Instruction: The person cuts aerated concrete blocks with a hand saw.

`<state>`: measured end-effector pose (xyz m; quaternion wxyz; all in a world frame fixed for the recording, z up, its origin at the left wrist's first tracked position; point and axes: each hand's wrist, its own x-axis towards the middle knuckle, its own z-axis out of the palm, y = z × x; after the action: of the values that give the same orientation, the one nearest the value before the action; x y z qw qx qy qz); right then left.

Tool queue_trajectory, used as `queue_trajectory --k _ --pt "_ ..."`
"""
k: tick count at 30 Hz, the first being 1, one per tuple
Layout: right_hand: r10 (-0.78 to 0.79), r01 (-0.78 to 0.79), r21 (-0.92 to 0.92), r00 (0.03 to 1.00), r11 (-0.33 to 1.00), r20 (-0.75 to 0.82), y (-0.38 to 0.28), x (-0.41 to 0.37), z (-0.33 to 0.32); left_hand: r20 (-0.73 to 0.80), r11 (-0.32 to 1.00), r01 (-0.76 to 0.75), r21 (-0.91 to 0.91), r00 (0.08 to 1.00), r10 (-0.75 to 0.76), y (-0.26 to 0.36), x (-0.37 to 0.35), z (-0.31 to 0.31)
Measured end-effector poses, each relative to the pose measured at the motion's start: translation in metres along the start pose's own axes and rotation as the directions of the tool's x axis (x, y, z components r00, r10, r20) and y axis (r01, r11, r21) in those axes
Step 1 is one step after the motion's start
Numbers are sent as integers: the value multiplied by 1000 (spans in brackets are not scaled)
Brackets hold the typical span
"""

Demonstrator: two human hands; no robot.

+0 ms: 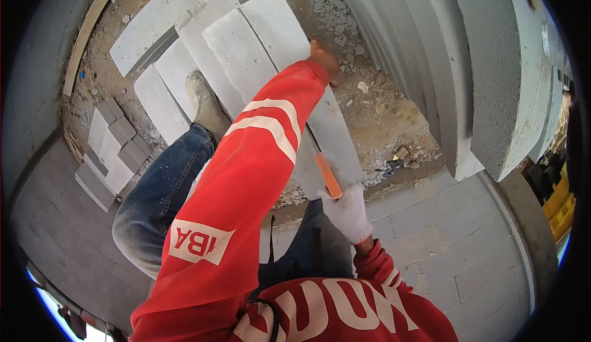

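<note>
My left hand (324,59) is bare and reaches far forward in a red sleeve, fingers curled on the right edge of a long white block (265,31) lying on the ground. My right hand (348,210) wears a white glove and grips the orange handle of a tool (329,176), held close to my body over the near end of the same block. The tool's working end is hidden behind my left arm. My boot (206,105) stands on a neighbouring block.
Several more white blocks (163,22) lie side by side on rubble-strewn ground. Small grey bricks (114,145) are stacked at the left. Tall stacked blocks (486,65) rise on the right above a block wall top (443,231). A wooden plank (86,28) lies far left.
</note>
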<state>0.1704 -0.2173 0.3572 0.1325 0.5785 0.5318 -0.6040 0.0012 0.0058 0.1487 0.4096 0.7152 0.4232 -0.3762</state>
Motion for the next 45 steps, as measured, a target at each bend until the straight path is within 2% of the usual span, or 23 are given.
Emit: queue_trajectory --k 5,6,7,9,10,11,14,16,20,22,26,28,29,31,33,35,36,37,38,40,42,43,45 --pt "58 -34 190 990 981 -126 -15 -58 9 -83 995 37 -90 996 -45 7 26 35" --pt "-183 201 42 948 979 -262 4 -85 20 -181 995 85 -55 979 -94 -6 39 30" --pt "-184 185 -20 947 982 -263 14 -112 20 -218 986 112 122 972 -84 -1 17 20" --pt "0 11 70 987 997 -164 -9 -136 3 -101 998 33 55 994 -28 8 -7 9" --pt "109 -92 150 988 984 -108 -16 -123 2 -48 999 7 33 999 -6 0 -7 -4" --pt "-70 89 68 968 994 -239 -13 -97 12 -70 999 20 49 997 -16 -6 -1 -11" --pt "117 -107 103 989 989 -94 -20 -32 26 -71 996 74 46 995 -71 8 6 16" --pt "-116 125 21 960 992 -257 -13 -1 44 -163 997 63 38 985 -56 4 9 14" --pt "-58 87 117 970 989 -234 -19 -17 42 -82 999 -2 44 997 6 13 22 2" --pt "78 -48 173 982 984 -172 -18 -44 42 -25 1000 29 0 999 -29 29 59 30" --pt "56 -25 156 979 987 -198 -10 -70 39 -57 992 -33 121 998 40 31 15 3" --pt "-94 99 2 950 995 -299 -7 -78 45 -48 994 -55 98 997 60 34 18 11" --pt "-79 113 93 947 989 -310 -9 -63 45 -41 994 -79 76 996 82 31 11 5" --pt "6 24 141 977 990 -211 -18 -4 29 -69 993 -95 69 993 100 22 41 25" --pt "60 -60 2 998 998 -21 -23 37 18 -114 992 -107 66 987 114 17 44 20" --pt "20 -15 38 993 999 -119 -15 8 22 -47 996 -87 -33 995 85 21 14 -4" --pt "-35 52 73 976 996 -216 -13 -15 28 -34 994 -101 -37 994 100 25 78 27" --pt "6 18 97 969 995 -246 -13 -47 28 -225 980 -101 -169 972 62 22 140 50" --pt "-160 186 39 920 982 -359 3 -72 36 -388 943 -132 -306 922 4 8 206 72" --pt "-22 50 102 964 994 -264 7 -97 27 -367 951 -146 -272 929 38 22 150 70" --pt "24 -4 93 976 996 -218 0 -47 23 -406 984 -152 -95 908 101 20 81 38" --pt "74 -62 84 985 995 -155 -3 -21 21 -398 983 -158 -94 911 108 13 46 9" --pt "142 -138 66 988 988 -64 -8 4 23 177 992 -88 -94 979 103 14 -5 -31"
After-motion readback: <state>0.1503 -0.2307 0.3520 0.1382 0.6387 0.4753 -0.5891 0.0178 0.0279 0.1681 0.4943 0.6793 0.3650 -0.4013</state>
